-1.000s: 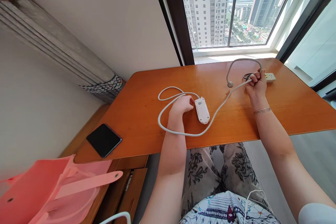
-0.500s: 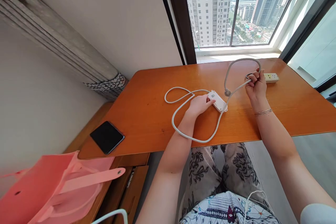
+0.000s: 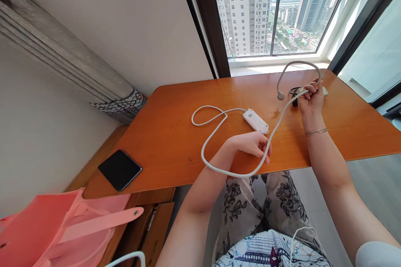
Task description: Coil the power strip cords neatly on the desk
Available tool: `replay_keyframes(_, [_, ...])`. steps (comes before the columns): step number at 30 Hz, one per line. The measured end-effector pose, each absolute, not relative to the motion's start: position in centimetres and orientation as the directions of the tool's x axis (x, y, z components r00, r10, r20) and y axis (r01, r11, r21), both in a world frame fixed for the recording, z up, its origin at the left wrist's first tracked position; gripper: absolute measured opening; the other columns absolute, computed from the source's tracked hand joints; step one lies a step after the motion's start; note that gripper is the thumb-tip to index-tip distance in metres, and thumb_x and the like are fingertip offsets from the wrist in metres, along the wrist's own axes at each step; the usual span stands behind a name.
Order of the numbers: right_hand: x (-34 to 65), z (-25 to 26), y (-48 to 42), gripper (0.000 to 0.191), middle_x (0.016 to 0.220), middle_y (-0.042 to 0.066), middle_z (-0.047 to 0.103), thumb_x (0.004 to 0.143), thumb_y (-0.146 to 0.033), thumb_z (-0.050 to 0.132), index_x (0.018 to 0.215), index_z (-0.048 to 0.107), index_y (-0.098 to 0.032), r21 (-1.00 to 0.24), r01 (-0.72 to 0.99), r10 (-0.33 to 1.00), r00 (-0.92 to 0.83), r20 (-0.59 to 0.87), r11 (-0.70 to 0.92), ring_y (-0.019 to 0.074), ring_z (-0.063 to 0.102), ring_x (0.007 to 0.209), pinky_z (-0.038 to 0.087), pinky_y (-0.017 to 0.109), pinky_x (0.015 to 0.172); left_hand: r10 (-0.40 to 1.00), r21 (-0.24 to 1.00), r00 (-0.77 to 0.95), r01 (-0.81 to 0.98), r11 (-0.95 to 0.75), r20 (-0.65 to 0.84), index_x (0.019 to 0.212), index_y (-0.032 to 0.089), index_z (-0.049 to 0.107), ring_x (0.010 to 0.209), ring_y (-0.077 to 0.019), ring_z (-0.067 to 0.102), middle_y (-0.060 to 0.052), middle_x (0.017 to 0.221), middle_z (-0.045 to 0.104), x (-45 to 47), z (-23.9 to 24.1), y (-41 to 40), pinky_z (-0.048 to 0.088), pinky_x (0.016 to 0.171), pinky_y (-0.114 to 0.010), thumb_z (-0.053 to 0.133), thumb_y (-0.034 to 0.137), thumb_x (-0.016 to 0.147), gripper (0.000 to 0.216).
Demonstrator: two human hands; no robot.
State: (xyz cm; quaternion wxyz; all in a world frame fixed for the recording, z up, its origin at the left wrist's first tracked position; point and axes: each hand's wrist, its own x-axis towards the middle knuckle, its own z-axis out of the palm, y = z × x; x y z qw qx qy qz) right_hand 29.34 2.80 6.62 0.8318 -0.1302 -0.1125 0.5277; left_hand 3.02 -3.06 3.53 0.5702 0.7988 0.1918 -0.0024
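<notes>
My right hand (image 3: 311, 99) is closed around a white power cord (image 3: 288, 108), lifted above the wooden table's far right part. The cord's plug end (image 3: 280, 96) hangs from a loop left of that hand. From the hand the cord sweeps down toward the table's front edge and back in a wide curve. My left hand (image 3: 253, 144) is at the low part of this curve, fingers loosely bent and apart beside the cord; a firm grip does not show. A white power strip (image 3: 256, 121) lies on the table just beyond my left hand.
On the wooden table (image 3: 169, 133), a black-screened phone (image 3: 120, 170) lies at the left. Behind my right hand are a partly hidden pale socket block (image 3: 325, 91) and a small black object (image 3: 295, 102). A pink bag (image 3: 72, 225) stands lower left, and a window (image 3: 250, 21) is behind.
My left hand has let go of the power strip and moved nearer to me, beside the cord. My right hand has shifted right with the cord, and the plug has swung up and right.
</notes>
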Motion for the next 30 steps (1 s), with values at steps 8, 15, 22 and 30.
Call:
replay_keyframes(8, [28.1,6.3,2.7,0.016,0.056,-0.012,0.036,0.099,-0.033,0.064,0.086,0.059,-0.024,-0.450,-0.804,0.915,0.394,0.084,0.387,0.0022,0.040,0.039,0.029,0.010,0.029,0.868,0.788,0.476,-0.585,0.190,0.144,0.130,0.025,0.067,0.093,-0.0295,0.076,-0.014,0.113,0.077,0.9,4.6,-2.3,0.059,0.080,-0.042,0.024,0.095,0.078,0.097])
replay_keyframes(15, [27.2,6.8,2.1,0.019,0.058,-0.012,0.036,0.093,-0.035,0.072,0.085,0.060,-0.023,-0.520,-0.762,0.916,0.386,0.112,0.385,0.0011,0.039,0.041,0.030,0.009,0.031,0.998,0.574,0.019,-0.818,-0.020,0.062,0.129,0.028,0.057,0.140,-0.0305,0.054,-0.014,0.146,0.055,1.4,7.9,-3.4,0.049,0.108,-0.049,0.032,0.083,0.088,0.073])
replay_keyframes(22, [27.6,7.2,1.8,0.022,0.057,-0.012,0.033,0.095,-0.036,0.070,0.082,0.058,-0.024,-0.542,-0.741,0.908,0.405,0.111,0.397,0.0017,0.038,0.040,0.030,0.010,0.030,0.987,0.868,-0.147,-0.479,-0.130,0.066,0.104,0.027,0.062,0.142,-0.0215,0.048,-0.004,0.137,0.063,2.6,6.1,-3.4,0.038,0.114,-0.038,0.061,0.032,0.083,0.021])
replay_keyframes(30, [27.5,7.7,1.4,0.023,0.055,-0.011,0.035,0.096,-0.039,0.068,0.082,0.057,-0.025,-0.585,-0.730,0.928,0.350,0.126,0.355,0.0022,0.038,0.038,0.029,0.011,0.029,0.951,0.904,0.289,-0.426,0.025,0.109,0.115,0.025,0.060,0.136,-0.0287,0.054,-0.009,0.138,0.059,3.9,7.1,-6.9,0.047,0.107,-0.043,0.071,0.029,0.077,0.040])
